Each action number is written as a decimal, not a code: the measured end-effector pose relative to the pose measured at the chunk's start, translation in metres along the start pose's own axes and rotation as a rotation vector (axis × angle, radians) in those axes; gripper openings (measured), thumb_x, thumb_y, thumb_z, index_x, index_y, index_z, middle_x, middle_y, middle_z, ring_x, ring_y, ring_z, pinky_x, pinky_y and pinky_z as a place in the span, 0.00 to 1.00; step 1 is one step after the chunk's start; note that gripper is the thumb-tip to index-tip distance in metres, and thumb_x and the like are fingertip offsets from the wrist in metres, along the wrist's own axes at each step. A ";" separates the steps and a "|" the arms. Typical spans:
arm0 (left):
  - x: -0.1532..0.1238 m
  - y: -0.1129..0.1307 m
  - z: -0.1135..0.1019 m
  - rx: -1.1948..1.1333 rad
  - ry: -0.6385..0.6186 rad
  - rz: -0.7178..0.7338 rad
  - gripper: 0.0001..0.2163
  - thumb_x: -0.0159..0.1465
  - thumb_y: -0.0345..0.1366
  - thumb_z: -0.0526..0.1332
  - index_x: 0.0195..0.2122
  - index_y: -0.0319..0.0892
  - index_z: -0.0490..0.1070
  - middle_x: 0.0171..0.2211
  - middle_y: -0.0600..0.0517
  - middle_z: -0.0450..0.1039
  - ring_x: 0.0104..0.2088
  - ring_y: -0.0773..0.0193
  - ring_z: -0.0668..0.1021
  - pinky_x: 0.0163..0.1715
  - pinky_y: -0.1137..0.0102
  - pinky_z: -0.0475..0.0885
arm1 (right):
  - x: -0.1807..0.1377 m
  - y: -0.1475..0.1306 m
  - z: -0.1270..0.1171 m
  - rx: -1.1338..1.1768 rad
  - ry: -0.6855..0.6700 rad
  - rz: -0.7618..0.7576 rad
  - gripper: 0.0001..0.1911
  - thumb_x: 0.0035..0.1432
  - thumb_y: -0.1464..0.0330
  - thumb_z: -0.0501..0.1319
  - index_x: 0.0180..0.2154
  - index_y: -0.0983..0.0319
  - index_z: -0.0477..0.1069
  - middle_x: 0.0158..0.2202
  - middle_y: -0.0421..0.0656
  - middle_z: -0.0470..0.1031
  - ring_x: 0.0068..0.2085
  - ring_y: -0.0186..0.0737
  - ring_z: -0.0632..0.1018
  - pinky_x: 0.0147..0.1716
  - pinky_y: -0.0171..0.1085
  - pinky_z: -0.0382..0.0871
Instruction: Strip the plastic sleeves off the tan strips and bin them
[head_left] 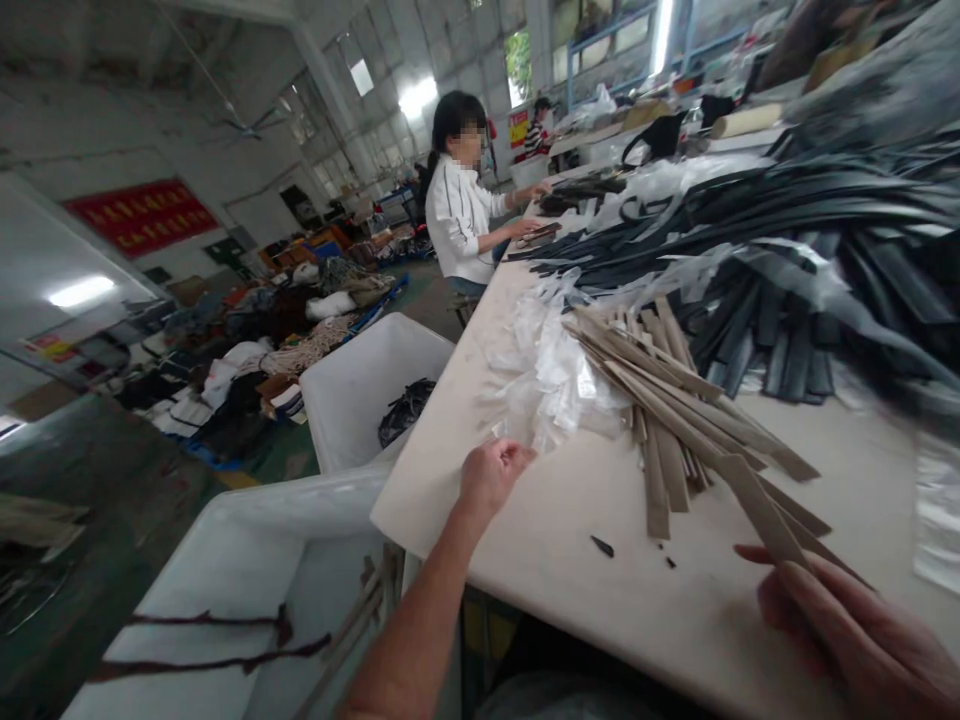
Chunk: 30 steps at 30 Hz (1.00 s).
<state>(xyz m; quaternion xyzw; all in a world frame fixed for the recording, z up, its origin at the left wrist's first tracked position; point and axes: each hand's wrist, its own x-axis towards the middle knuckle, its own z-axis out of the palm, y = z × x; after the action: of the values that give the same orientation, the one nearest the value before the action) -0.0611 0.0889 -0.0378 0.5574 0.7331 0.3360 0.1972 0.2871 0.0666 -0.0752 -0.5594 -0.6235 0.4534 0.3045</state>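
Note:
My right hand [847, 625], at the lower right, grips the end of a taupe strip [761, 505] between thumb and fingers. The strip reaches up and left to a criss-crossed pile of taupe strips [664, 400] on the table. My left hand [491, 472] is over the table's left side, thumb and fingers drawn together. It is beside a heap of clear plastic film pieces [559, 375]; whether a bit of film is between its fingertips cannot be made out. A small dark scrap [602, 546] lies between my hands.
Long black strips [787, 210] cover the table's far right. White bins [225, 540] stand along the left edge, the nearer holding taupe and brown strips. Across the table [540, 530], a person in a white jacket [465, 215] handles dark strips. Plastic film [937, 510] lies at right.

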 end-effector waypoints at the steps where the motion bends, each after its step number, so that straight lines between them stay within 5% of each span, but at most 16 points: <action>1: 0.008 0.004 0.010 0.003 -0.010 -0.018 0.17 0.56 0.52 0.62 0.32 0.43 0.78 0.28 0.49 0.78 0.29 0.60 0.76 0.33 0.69 0.67 | -0.001 -0.007 -0.002 0.085 -0.036 0.054 0.20 0.59 0.46 0.50 0.41 0.48 0.72 0.23 0.46 0.71 0.18 0.42 0.69 0.16 0.41 0.64; 8: 0.025 0.024 0.030 -0.191 -0.097 -0.132 0.13 0.53 0.46 0.65 0.21 0.41 0.72 0.19 0.53 0.71 0.22 0.66 0.71 0.27 0.71 0.64 | -0.005 -0.028 -0.006 0.278 -0.066 0.124 0.21 0.55 0.44 0.54 0.38 0.49 0.74 0.22 0.46 0.68 0.19 0.42 0.67 0.17 0.42 0.63; 12: -0.017 0.033 0.023 -0.415 -0.186 -0.193 0.18 0.58 0.50 0.59 0.27 0.38 0.72 0.24 0.50 0.75 0.22 0.68 0.73 0.27 0.72 0.68 | -0.005 -0.028 -0.004 0.289 -0.089 0.106 0.23 0.58 0.45 0.53 0.39 0.54 0.74 0.23 0.47 0.70 0.20 0.41 0.68 0.17 0.40 0.63; 17: -0.078 0.045 0.020 -0.882 -0.249 -0.377 0.17 0.55 0.48 0.66 0.28 0.36 0.75 0.25 0.48 0.76 0.23 0.69 0.73 0.28 0.73 0.67 | -0.003 -0.043 0.015 0.320 -0.171 0.134 0.28 0.54 0.43 0.56 0.39 0.61 0.73 0.20 0.40 0.67 0.17 0.32 0.64 0.14 0.32 0.57; 23: -0.112 0.062 0.028 -0.785 -0.344 -0.318 0.13 0.57 0.44 0.65 0.27 0.38 0.77 0.25 0.49 0.76 0.26 0.67 0.72 0.31 0.72 0.67 | 0.014 -0.082 0.060 0.332 -0.413 0.121 0.25 0.55 0.48 0.55 0.30 0.64 0.74 0.20 0.40 0.70 0.16 0.28 0.60 0.13 0.29 0.50; 26: -0.121 0.063 0.031 -0.718 -0.393 -0.271 0.13 0.58 0.43 0.64 0.25 0.39 0.76 0.24 0.50 0.75 0.27 0.65 0.73 0.32 0.71 0.67 | 0.029 -0.088 0.075 0.325 -0.364 0.113 0.22 0.54 0.51 0.59 0.22 0.64 0.69 0.16 0.38 0.66 0.15 0.27 0.57 0.12 0.30 0.47; 30: -0.126 0.060 0.031 -0.694 -0.435 -0.260 0.13 0.58 0.44 0.64 0.25 0.38 0.76 0.24 0.50 0.75 0.27 0.65 0.72 0.32 0.71 0.66 | 0.039 -0.090 0.079 0.326 -0.269 0.068 0.14 0.49 0.57 0.62 0.26 0.62 0.68 0.18 0.36 0.66 0.16 0.27 0.58 0.13 0.29 0.50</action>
<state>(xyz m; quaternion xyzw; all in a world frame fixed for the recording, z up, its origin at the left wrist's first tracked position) 0.0385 -0.0130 -0.0276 0.4188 0.5823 0.4096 0.5638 0.1719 0.0898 -0.0299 -0.4580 -0.5577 0.6288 0.2896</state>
